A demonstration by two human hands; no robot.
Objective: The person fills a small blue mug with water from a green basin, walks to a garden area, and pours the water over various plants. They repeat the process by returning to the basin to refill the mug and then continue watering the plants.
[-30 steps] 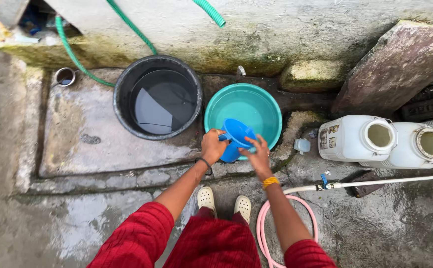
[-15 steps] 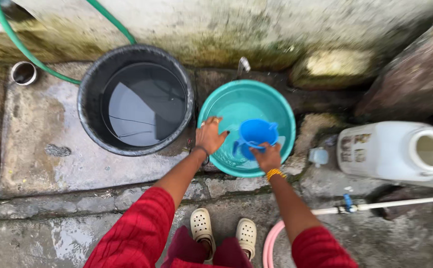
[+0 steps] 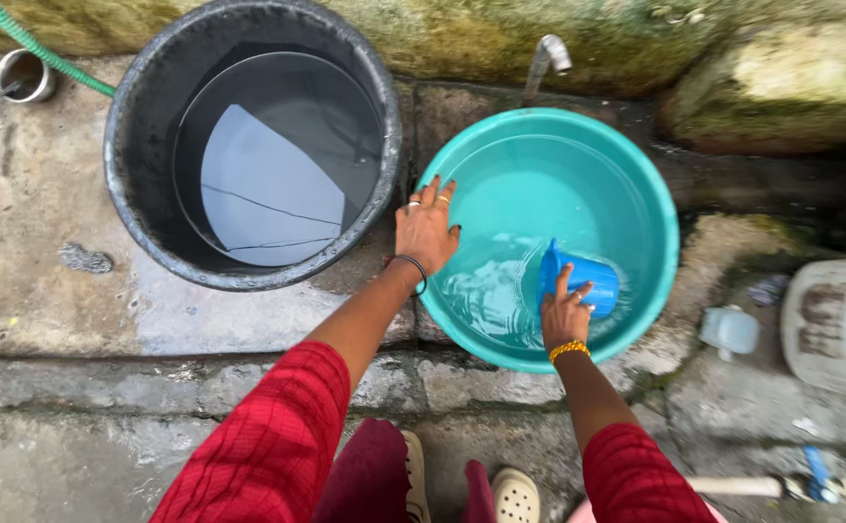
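Mossy wall; one teal basin [image 3: 636, 174], one blue mug [image 3: 583, 281], one black tub [image 3: 152, 87].

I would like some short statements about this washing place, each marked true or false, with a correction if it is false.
1. The right hand holds a blue mug inside the teal basin. True.
2. The left hand grips the green hose. False: it rests on the basin's rim.
3. The black bucket holds water. True.
4. The basin is dry. False: it has shallow water.
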